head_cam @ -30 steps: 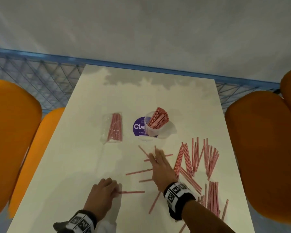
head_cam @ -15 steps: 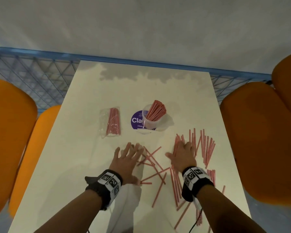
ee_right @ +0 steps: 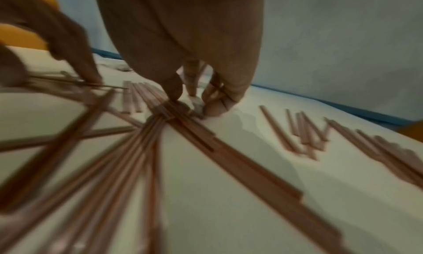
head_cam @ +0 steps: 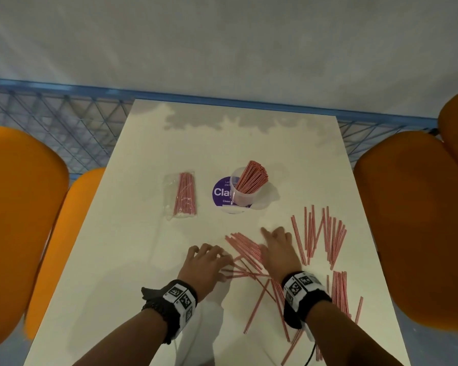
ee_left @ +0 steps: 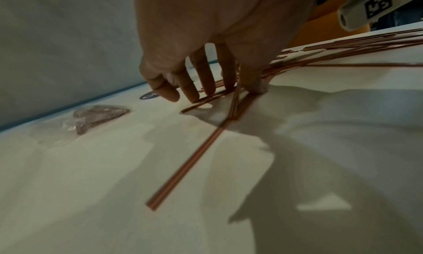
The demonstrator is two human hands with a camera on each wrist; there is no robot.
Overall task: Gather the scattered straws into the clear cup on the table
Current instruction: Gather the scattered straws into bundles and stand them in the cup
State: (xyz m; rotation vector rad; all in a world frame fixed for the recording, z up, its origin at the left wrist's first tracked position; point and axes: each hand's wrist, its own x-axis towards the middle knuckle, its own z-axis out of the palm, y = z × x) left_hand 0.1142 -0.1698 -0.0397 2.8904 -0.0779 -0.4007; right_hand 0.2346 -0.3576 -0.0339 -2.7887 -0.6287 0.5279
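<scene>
The clear cup [head_cam: 242,198] stands mid-table with a bundle of red-and-white straws [head_cam: 251,175] leaning in it. Several loose straws [head_cam: 319,236] lie scattered to the right and near the front edge. A raked-together bunch of straws [head_cam: 245,249] lies between my hands. My left hand [head_cam: 209,256] has its fingers spread, its fingertips [ee_left: 194,96] pressing on the bunch's left side. My right hand [head_cam: 276,239] lies over the bunch's right side with fingertips [ee_right: 174,93] down on the straws. Neither hand holds any straw off the table.
A clear plastic bag of straws [head_cam: 183,196] lies left of the cup, beside a purple round sticker [head_cam: 221,192]. Orange chairs [head_cam: 19,207] [head_cam: 413,220] flank the white table [head_cam: 132,260]. A blue rail and a wall stand beyond its far edge.
Both hands have drawn toward each other and swept loose straws into a bunch between them. The left hand's spread fingers have pulled back and bent a little.
</scene>
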